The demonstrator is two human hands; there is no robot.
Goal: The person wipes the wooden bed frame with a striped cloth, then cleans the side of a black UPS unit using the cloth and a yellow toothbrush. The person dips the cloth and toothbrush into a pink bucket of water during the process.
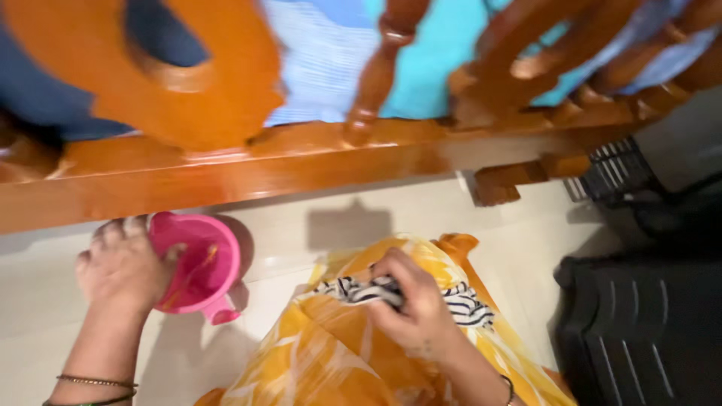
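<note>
1. Your left hand (120,267) is curled around the rim of one pink plastic cup (197,271), fingers over the near-left side and thumb against the inner edge. The cup is tipped so its open mouth faces you; a small handle sticks out at its lower edge.
2. Your right hand (414,304) is clenched on one piece of black-and-white striped cloth (459,299), which bunches out on both sides of your fingers.
3. The striped cloth lies on top of one orange-and-yellow patterned fabric (331,338) with white streaks, which spreads from your right hand down to the bottom edge of the view.
4. The cup is held over the pale floor (286,218), just beside the left edge of the orange fabric and close under the wooden rail.
5. You wear thin bangles (96,382) on the left wrist; two show, one gold-toned and one darker. A dark band shows at the right wrist, partly cut off.
6. One long polished wooden rail (248,162) of orange-brown furniture crosses the view above both hands, with turned spindles rising from it. The picture is blurred there, so I cannot count the spindles.
7. Behind the spindles sits light blue and turquoise fabric (436,53).
8. At the right edge stands one black ribbed plastic container (647,331), with a dark grid-sided basket (613,173) above it, well apart from your hands.
</note>
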